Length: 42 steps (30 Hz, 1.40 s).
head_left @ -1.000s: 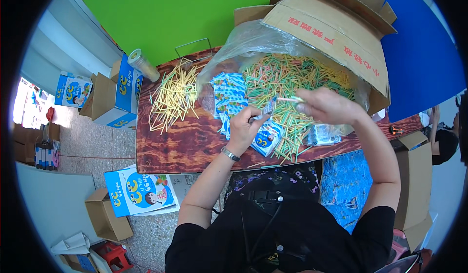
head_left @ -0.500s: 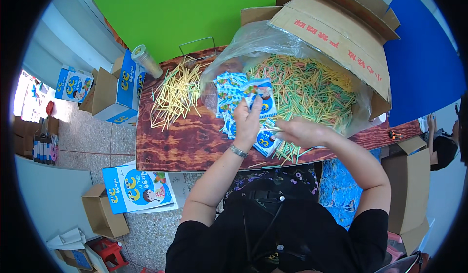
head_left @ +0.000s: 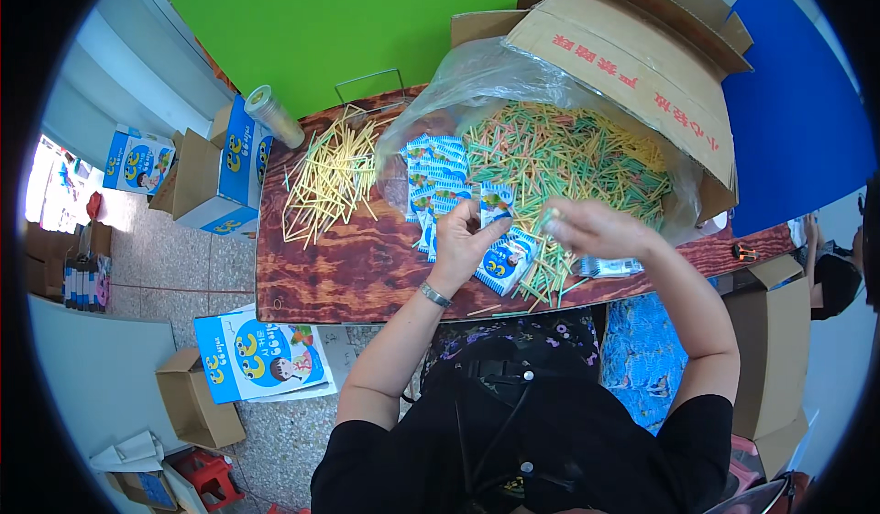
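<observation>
- A small blue packet (head_left: pixel 496 204) is pinched upright in the left hand (head_left: pixel 461 239), thumb on one face and fingers behind, above the near edge of the desk (head_left: pixel 330 276).
- The right hand (head_left: pixel 587 228) is closed narrowly on a few thin sticks (head_left: pixel 547 221), just right of the packet and almost touching the left hand's fingertips.
- The packet is judged light, thin and slippery, easily crumpled; it is best gripped by its side edges so that the mouth stays free.
- The sticks are judged stiff but brittle and very light; a pinch near one end, with the bunch kept together, is called for.
- Another blue packet (head_left: pixel 502 265) is seen lying flat on the desk just beneath the left hand, with loose sticks spilling beside it.
- A row of blue packets (head_left: pixel 433 176) is stacked just beyond the left hand, overlapping one another.
- Beyond the right hand, a clear plastic bag (head_left: pixel 477 83) lies open, lining a cardboard box (head_left: pixel 632 65) tipped on its side; a heap of coloured sticks (head_left: pixel 568 156), green, yellow and orange, is held in it.
- Well to the left of the left hand, a loose pile of yellow sticks (head_left: pixel 330 179) is spread on the desk, in no container.
- Clear wrappers (head_left: pixel 610 266) are noted under the right wrist; their contents cannot be told.
</observation>
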Motion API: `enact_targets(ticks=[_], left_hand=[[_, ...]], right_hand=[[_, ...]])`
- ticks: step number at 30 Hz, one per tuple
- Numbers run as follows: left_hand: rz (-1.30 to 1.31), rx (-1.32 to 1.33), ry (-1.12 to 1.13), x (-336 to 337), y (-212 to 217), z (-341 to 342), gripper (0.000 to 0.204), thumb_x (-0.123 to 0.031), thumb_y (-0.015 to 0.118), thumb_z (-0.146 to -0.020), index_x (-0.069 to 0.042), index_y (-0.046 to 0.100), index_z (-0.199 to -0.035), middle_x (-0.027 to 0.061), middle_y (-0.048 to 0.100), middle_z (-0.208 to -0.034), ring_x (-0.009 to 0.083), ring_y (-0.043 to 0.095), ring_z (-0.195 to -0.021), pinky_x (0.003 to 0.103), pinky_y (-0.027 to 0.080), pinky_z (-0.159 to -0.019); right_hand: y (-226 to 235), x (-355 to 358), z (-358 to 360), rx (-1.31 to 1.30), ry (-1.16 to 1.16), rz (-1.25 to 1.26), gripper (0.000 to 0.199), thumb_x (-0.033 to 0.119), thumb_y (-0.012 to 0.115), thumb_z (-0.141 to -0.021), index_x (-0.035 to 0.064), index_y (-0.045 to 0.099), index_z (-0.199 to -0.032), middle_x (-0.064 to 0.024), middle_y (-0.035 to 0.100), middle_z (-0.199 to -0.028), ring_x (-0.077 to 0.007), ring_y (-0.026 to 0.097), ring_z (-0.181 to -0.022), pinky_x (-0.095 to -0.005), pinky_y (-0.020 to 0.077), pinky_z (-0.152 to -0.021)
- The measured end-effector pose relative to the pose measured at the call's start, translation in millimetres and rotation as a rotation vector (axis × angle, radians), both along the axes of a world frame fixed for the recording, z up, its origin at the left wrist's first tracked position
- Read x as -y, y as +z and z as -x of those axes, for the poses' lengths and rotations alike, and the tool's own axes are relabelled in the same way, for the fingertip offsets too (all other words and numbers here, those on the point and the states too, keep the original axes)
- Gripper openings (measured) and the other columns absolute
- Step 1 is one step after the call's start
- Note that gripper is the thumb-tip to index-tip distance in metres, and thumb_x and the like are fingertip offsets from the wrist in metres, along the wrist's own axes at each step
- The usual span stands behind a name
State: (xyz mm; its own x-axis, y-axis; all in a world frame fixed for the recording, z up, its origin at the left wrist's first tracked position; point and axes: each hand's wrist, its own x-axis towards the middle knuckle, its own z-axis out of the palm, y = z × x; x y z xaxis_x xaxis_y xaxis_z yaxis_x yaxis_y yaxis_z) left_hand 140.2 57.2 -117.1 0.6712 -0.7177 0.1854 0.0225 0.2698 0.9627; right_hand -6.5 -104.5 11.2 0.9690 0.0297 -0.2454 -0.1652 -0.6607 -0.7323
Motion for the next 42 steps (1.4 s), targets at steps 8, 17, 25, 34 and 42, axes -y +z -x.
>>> enact_targets(ticks=[8,17,25,34,42], left_hand=[[-0.111,0.641,0.239,-10.7,15.8,4.3,0.030,-0.014,0.084,-0.070,-0.004,0.061,-0.086,0.0068,0.060,-0.072,0.0164,0.055,-0.057,0.028,0.042,-0.051],[0.025,0.811,0.326,-11.2,12.4,3.6,0.040,-0.013,0.086,-0.068,-0.003,0.061,-0.097,0.0084,0.064,-0.077,0.0195,0.061,-0.063,0.030,0.048,-0.054],[0.075,0.934,0.343,-15.5,21.4,0.9,0.042,-0.013,0.085,-0.069,-0.003,0.061,-0.101,0.0081,0.063,-0.078,0.0194,0.061,-0.064,0.030,0.048,-0.053],[0.139,1.111,0.281,-13.2,24.2,-8.5,0.046,-0.009,0.083,-0.069,-0.001,0.059,-0.108,0.0087,0.063,-0.082,0.0228,0.062,-0.066,0.032,0.049,-0.056],[0.154,1.086,0.235,-9.1,29.3,-1.0,0.049,-0.008,0.081,-0.071,0.004,0.057,-0.111,0.0146,0.065,-0.088,0.0285,0.064,-0.071,0.035,0.052,-0.060]], right_hand=[[43.6,4.2,-19.9,0.334,0.086,0.303,0.024,0.022,0.057,-0.094,0.0019,0.045,-0.098,-0.0210,0.056,-0.074,-0.0443,0.058,-0.077,-0.0524,0.0428,-0.065],[43.5,-7.9,-37.7,0.258,0.261,0.533,0.040,0.016,0.059,-0.090,-0.0007,0.046,-0.124,-0.0220,0.065,-0.086,-0.0395,0.065,-0.081,-0.0484,0.0509,-0.068],[50.3,-12.1,-44.8,0.125,0.324,0.576,0.054,0.016,0.065,-0.086,-0.0037,0.041,-0.131,-0.0219,0.064,-0.090,-0.0390,0.065,-0.079,-0.0464,0.0524,-0.067],[74.9,-28.4,-58.3,-0.140,0.433,0.733,0.064,0.025,0.071,-0.082,-0.0088,0.041,-0.128,-0.0228,0.064,-0.076,-0.0390,0.066,-0.077,-0.0450,0.0516,-0.063],[100.9,-44.0,-71.9,-0.133,0.467,0.825,0.075,0.032,0.080,-0.072,-0.0062,0.043,-0.125,-0.0199,0.064,-0.074,-0.0386,0.067,-0.076,-0.0445,0.0526,-0.063]])
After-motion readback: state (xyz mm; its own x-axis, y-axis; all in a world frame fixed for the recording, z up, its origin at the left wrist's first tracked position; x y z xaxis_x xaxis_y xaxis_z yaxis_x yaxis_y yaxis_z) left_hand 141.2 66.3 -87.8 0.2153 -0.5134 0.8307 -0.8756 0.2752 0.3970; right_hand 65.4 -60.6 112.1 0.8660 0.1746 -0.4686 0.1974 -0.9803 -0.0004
